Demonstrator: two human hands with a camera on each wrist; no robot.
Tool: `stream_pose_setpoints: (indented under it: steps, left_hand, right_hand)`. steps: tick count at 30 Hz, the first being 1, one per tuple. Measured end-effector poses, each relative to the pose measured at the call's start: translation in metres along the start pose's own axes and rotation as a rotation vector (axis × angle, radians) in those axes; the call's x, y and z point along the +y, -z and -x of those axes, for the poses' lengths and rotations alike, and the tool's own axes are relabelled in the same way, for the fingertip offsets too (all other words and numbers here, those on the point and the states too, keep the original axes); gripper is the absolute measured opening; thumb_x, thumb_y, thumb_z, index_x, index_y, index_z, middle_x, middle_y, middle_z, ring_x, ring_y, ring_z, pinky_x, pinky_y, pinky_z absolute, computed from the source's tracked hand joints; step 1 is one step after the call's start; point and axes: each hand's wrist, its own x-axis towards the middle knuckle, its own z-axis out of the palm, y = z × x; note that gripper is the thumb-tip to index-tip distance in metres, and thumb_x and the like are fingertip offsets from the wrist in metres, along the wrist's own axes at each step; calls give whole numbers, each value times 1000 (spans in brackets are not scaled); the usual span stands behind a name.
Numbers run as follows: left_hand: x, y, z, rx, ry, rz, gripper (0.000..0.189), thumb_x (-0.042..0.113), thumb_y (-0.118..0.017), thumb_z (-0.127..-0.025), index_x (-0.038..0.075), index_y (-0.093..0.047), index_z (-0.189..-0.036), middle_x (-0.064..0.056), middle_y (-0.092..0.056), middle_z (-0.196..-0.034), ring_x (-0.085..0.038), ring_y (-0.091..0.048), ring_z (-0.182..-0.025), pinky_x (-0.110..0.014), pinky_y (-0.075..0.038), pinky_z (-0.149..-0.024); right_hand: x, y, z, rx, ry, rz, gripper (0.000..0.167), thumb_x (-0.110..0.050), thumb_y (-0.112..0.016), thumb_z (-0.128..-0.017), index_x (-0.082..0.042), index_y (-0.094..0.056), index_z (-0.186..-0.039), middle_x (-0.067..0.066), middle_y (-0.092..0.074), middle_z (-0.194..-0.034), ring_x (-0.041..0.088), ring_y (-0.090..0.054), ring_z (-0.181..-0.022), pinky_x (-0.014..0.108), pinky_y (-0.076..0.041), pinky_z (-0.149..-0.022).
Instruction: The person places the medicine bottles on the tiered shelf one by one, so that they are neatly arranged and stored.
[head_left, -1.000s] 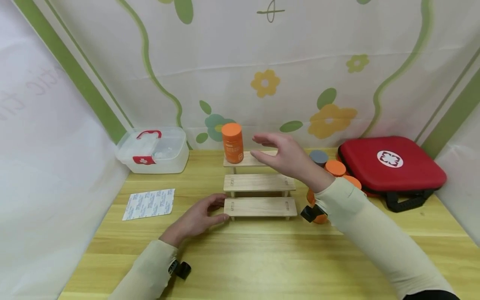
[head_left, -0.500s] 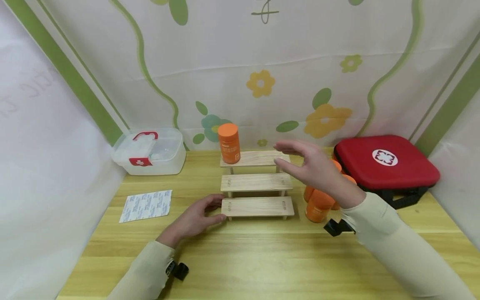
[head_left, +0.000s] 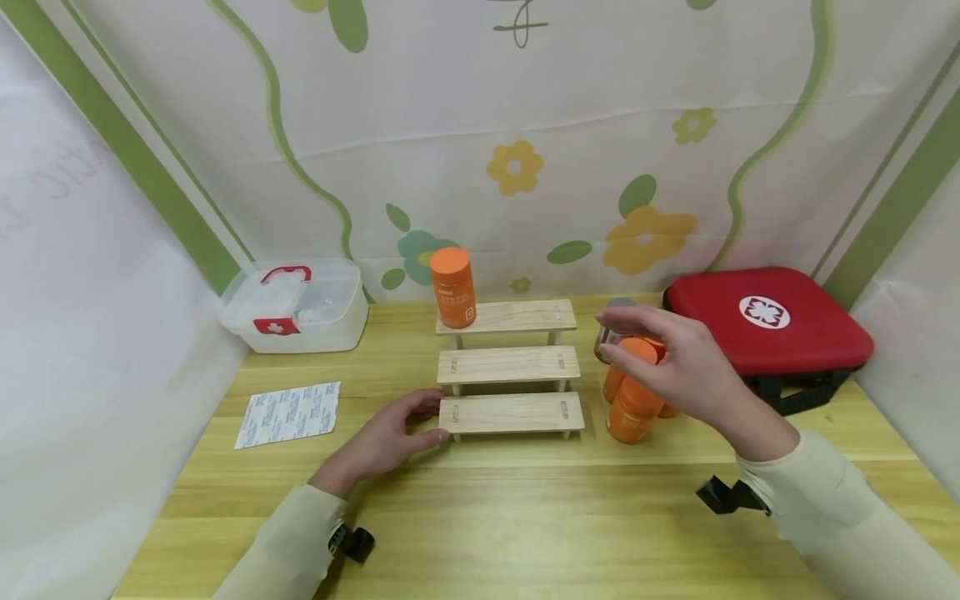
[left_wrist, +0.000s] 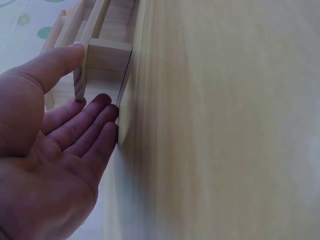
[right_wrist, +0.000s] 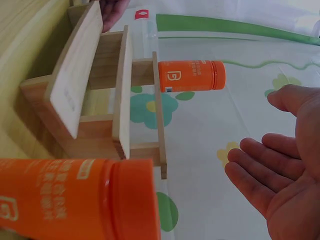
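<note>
My left hand rests at the left end of the lowest step of a three-step wooden stand. In the left wrist view its thumb lies on the step's edge and its loosely straight fingers reach the stand's end; the palm is bare. My right hand hovers by a cluster of orange pill bottles, thumb and fingers apart with nothing between them. One bottle fills the lower left of the right wrist view. Another orange pill bottle stands upright on the top step's left end.
Behind the cluster is a bottle with a grey-blue cap, partly covered by the right hand. A red first-aid case lies at the right. A clear plastic first-aid box and a blister pack are at the left. A patterned curtain closes the back.
My right hand has drawn back from the bottle on the top step, moving right and down to the cluster of bottles. The left hand has stayed at the stand.
</note>
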Motion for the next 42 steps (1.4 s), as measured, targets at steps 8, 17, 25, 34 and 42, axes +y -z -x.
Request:
stream_pose_setpoints:
  steps: [8,17,25,34,42]
  left_hand:
    - [-1,0,1,4,0,-6,67,33,-78,-101,9,-52,-158,-11,-63,-154,-35,-57,-145,-58,-43,-126]
    - [-1,0,1,2,25,8,68,34,-79,-100,12,-52,-158,-9,-62,-154,-34,-57,-145,-59,-42,-127]
    - [-2,0,1,0,14,3,68,33,-79,-101,10,-51,-159,-10,-63,-154,-34,-57,-145,-59,-42,-127]
    - [-1,0,1,-4,-2,9,68,33,-78,-102,8,-50,-159,-12,-62,-154,-35,-57,-145,-59,-42,-126]
    - [-1,-1,1,-3,1,2,69,34,-77,-102,8,-50,-159,-12,-61,-156,-36,-56,-147,-59,-42,-127]
  right_hand:
    - [7,9,27,45,-16,94,48,0,-90,-84,-11,-77,-129,5,-80,-121,-5,-67,-108,0,-49,-94]
    - [14,18,58,54,-136,92,51,0,-90,-84,-13,-76,-132,7,-79,-124,-16,-63,-111,-3,-45,-98]
    - [26,20,80,29,-255,60,51,-6,-90,-87,-14,-74,-135,-12,-77,-126,-18,-66,-109,-2,-48,-94]
    - [34,17,94,-45,-351,49,54,-12,-87,-92,-5,-67,-142,21,-75,-134,-26,-57,-112,-4,-48,-89]
    - [46,7,100,-76,-397,-41,58,-9,-84,-95,3,-61,-146,30,-70,-137,-19,-62,-112,0,-52,-87]
